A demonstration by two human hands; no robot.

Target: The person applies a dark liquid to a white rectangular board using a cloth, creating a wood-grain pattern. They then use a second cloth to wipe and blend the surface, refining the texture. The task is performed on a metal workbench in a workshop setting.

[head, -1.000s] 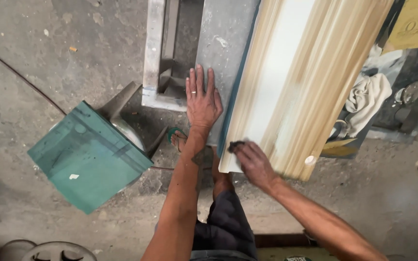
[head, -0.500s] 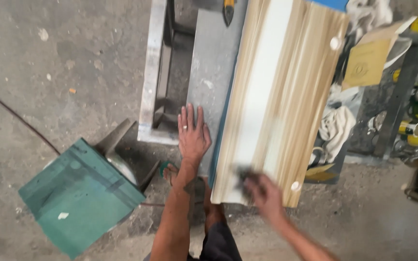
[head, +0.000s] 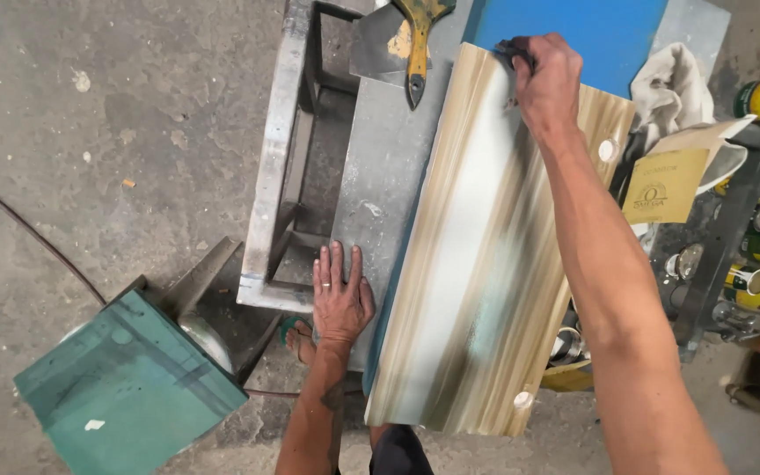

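Wood-grain panel [head: 485,264] lies on the grey bench [head: 389,176], long axis running away from the person, far end over a blue sheet [head: 573,26]. Right hand [head: 547,79] pinches a small dark pad [head: 514,51] onto that end; left hand [head: 340,295] spreads flat, empty, seemingly bracing the bench.

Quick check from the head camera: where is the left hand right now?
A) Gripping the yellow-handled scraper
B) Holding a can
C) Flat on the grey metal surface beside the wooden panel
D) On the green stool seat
C: the left hand lies palm-down, fingers spread, on the grey metal surface just left of the wooden panel.
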